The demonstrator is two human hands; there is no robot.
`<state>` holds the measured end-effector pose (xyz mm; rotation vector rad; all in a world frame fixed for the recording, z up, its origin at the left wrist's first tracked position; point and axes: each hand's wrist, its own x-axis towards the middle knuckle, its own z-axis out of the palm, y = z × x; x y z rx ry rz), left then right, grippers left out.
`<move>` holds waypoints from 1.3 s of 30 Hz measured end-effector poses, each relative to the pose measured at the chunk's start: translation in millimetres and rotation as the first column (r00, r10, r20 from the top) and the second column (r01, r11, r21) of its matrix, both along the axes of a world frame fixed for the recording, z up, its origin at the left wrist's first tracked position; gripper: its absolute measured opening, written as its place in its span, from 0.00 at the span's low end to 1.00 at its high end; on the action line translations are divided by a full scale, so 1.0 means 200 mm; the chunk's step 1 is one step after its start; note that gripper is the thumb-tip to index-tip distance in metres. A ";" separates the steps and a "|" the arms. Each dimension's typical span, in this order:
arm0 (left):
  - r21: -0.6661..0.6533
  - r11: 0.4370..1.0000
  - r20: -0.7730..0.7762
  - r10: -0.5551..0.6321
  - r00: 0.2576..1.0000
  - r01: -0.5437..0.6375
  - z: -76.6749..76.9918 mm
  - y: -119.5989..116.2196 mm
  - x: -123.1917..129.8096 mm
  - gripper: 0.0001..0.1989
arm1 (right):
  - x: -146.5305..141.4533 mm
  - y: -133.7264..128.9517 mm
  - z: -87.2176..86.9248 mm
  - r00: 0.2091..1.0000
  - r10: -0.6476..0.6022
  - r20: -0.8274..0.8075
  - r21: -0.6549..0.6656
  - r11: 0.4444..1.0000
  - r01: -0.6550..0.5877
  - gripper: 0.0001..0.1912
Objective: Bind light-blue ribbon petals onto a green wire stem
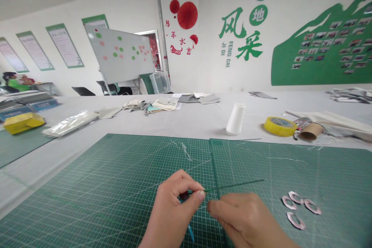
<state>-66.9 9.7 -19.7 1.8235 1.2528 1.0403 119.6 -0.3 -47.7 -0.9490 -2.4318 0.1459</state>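
Green and slender, the rod (pixel 241 184) over the cutting mat (pixel 130 178) looked only partly worked, and four curved pink pieces (pixel 292 221) lay loose to its right, not joined to it. Thumb and forefinger of the left hand (pixel 173 206) pinched the rod; just beside, the right hand (pixel 244 214) had its fingers bunched, whether on anything I could not tell.

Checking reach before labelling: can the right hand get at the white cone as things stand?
Probably yes, with a forward stretch. Between the right hand and the white cone, only low, thin items such as the thin dark strip show over the green mat; nothing tall blocks.
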 end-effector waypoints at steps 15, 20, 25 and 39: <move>0.660 0.743 -0.334 0.157 0.929 0.112 -0.06 -0.03 0.01 0.12 | 0.04 -0.03 0.13 0.995 -0.099 0.022 0.216 0.972 0.092 0.15; 0.730 0.632 -0.444 0.151 0.883 0.259 -0.04 -0.01 0.00 0.12 | 0.09 0.00 0.14 0.992 -0.128 0.013 0.153 0.980 0.124 0.16; 0.666 0.629 -0.535 0.026 0.845 0.402 0.01 -0.01 -0.01 0.14 | 0.14 0.03 0.13 0.995 -0.099 -0.003 -0.014 0.995 0.099 0.16; 0.056 0.992 -0.004 -0.110 0.994 0.110 -0.01 -0.02 0.00 0.07 | 0.06 0.06 0.07 0.972 -0.068 -0.226 -0.358 0.934 -0.018 0.17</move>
